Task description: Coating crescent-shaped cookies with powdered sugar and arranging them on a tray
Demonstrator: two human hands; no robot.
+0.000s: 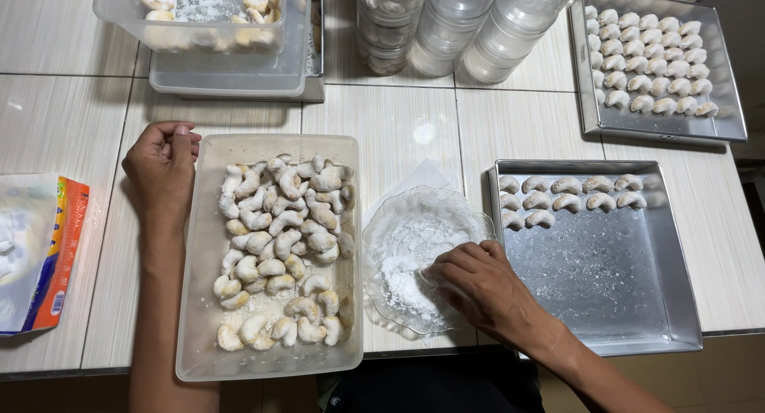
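A person's right hand [478, 281] reached into a clear glass dish [414, 258] of white powder near the table's near edge, fingers curled down; whether they pinched anything could not be told. The left hand [163, 170], loosely clenched and holding nothing, rested beside a plastic tub [199, 301] of crescent cookies [283, 246]. A metal tray [677, 301] sat right of the dish.

Pale beige cookies [279, 246]; white powder [402, 281]; silver tray [677, 301]; orange-blue packet [60, 254].
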